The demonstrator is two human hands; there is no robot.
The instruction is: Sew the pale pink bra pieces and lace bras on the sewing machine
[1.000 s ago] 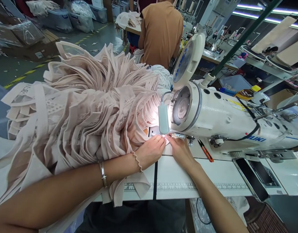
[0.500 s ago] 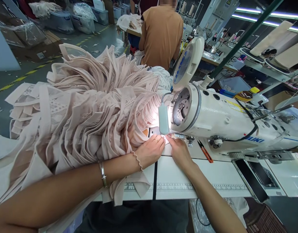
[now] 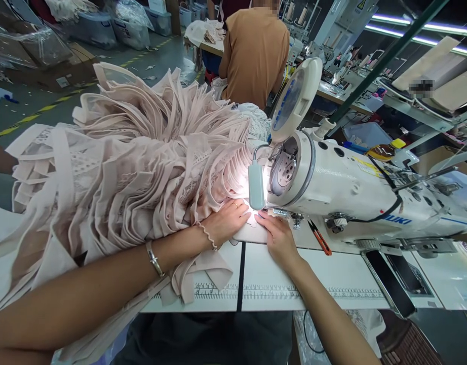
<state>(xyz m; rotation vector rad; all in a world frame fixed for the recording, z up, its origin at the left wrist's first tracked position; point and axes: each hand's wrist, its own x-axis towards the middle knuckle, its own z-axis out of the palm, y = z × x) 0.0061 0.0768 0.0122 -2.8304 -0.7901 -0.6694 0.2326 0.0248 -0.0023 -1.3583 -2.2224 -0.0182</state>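
Observation:
My left hand (image 3: 228,221) lies with its fingers stretched out over pale pink fabric beside the needle area of a white sewing machine (image 3: 332,177). Opposite it, my right hand (image 3: 279,237) rests on the machine bed, fingers extended and their tips at a small brightly lit cloth piece (image 3: 252,219). No clear pinch shows in either hand. Glare and the grey-green lamp (image 3: 256,186) hide the needle and part of the cloth. A large heap of pale pink lace-trimmed pieces (image 3: 142,177) lies left of the machine, against my left forearm.
Orange-handled snips (image 3: 320,238) lie right of my right hand. A phone (image 3: 391,284) sits near the table edge, above a printed ruler strip (image 3: 271,292). A round magnifier (image 3: 296,101) stands over the machine head. Ahead, a person in a brown top (image 3: 254,53) sits facing away.
My left hand has slid slightly left and away from me. My right fingers have spread a little, and the gap between the hands shows more cloth. The disc in the machine's head has turned.

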